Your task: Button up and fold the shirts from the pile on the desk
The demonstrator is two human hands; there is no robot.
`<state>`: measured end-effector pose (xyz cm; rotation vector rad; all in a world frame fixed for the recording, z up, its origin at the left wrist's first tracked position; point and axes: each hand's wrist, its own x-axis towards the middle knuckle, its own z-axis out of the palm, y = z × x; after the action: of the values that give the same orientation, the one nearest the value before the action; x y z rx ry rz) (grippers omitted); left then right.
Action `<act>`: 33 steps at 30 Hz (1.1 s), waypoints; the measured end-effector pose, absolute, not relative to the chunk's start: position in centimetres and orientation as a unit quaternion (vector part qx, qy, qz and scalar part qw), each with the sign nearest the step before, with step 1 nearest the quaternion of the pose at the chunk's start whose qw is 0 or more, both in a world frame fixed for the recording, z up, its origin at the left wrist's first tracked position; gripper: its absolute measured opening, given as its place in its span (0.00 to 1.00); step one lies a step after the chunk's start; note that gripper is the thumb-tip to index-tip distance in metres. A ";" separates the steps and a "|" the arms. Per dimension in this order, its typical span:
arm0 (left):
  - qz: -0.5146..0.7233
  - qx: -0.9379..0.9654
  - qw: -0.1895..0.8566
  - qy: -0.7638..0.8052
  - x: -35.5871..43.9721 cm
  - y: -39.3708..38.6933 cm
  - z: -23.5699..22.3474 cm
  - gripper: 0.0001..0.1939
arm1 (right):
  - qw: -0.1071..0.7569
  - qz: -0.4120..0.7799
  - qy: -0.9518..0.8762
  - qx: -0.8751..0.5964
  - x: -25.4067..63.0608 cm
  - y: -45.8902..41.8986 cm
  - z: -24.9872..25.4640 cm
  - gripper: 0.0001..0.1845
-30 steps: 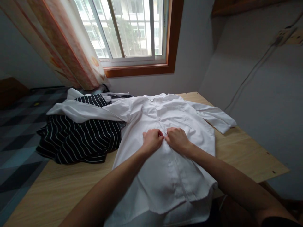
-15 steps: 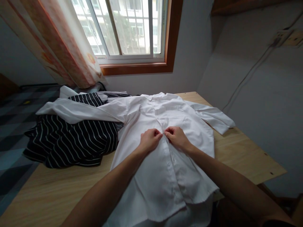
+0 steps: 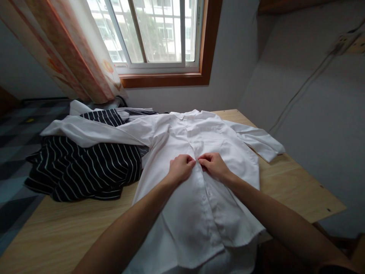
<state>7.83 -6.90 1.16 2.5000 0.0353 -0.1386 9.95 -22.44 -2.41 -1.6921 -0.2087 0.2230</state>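
Little has moved: left hand and right hand still pinch the white shirt (placket between them).

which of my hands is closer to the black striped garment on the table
Left. Your left hand pinches the white shirt at its front placket, just right of the black striped garment. Your right hand sits beside it, farther from the stripes.

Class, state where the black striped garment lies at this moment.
In the head view, the black striped garment lies on the wooden table's left side, partly under the white shirt's outstretched sleeve, below the curtain.
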 end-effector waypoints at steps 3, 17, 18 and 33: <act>-0.046 0.942 0.332 0.015 8.0 -6.7 0.7 0.12 | 0.694 0.157 -0.057 -0.700 10.3 -22.6 -2.1 0.08; -0.097 0.805 0.581 0.073 8.4 -6.6 -1.2 0.06 | 0.666 0.135 -0.081 -0.729 10.3 -22.3 -2.7 0.07; -0.102 0.784 0.607 0.081 8.3 -6.7 -1.2 0.05 | 0.660 0.131 -0.094 -0.734 10.3 -22.4 -2.8 0.08; -0.105 0.690 0.703 0.137 8.5 -7.4 -0.7 0.11 | 0.505 -0.013 -0.153 -0.849 9.0 -22.1 -1.4 0.08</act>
<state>8.52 -7.39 -0.67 1.5353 0.3049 -0.2347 9.02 -22.06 -1.44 -2.0489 -0.3680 -0.0303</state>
